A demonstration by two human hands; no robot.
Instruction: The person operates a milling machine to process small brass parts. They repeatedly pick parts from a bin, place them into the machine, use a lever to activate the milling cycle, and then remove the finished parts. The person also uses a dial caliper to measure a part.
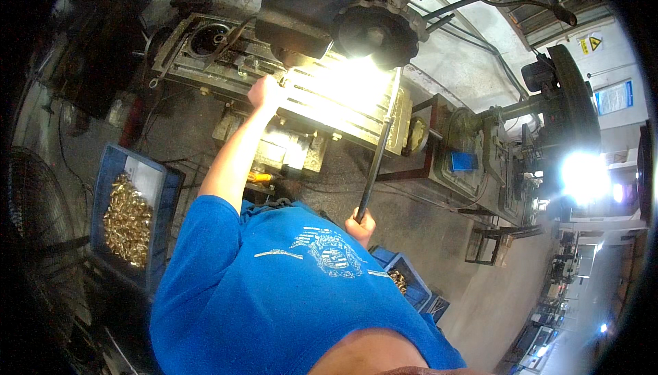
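Note:
My right hand (361, 226) is wrapped round the lower end of a long lever with a black grip (375, 169). The lever slopes up to the bright area beneath the machine's head (373, 29). Over the front of the slotted metal machine table (229, 82) my left arm reaches out. My left hand (266, 93) is closed beside a small fixture on that table, at the edge of the lamp's glare. Whatever lies between its fingers is hidden. The strong light also washes out the middle of the table.
At my left stands a blue crate (156, 255) holding many brass-coloured parts (127, 221). Another blue crate (416, 291) with similar parts is close by my right side. A workbench (428, 163) and a belt-driven machine (572, 94) stand to the right. A fan (41, 217) is at far left.

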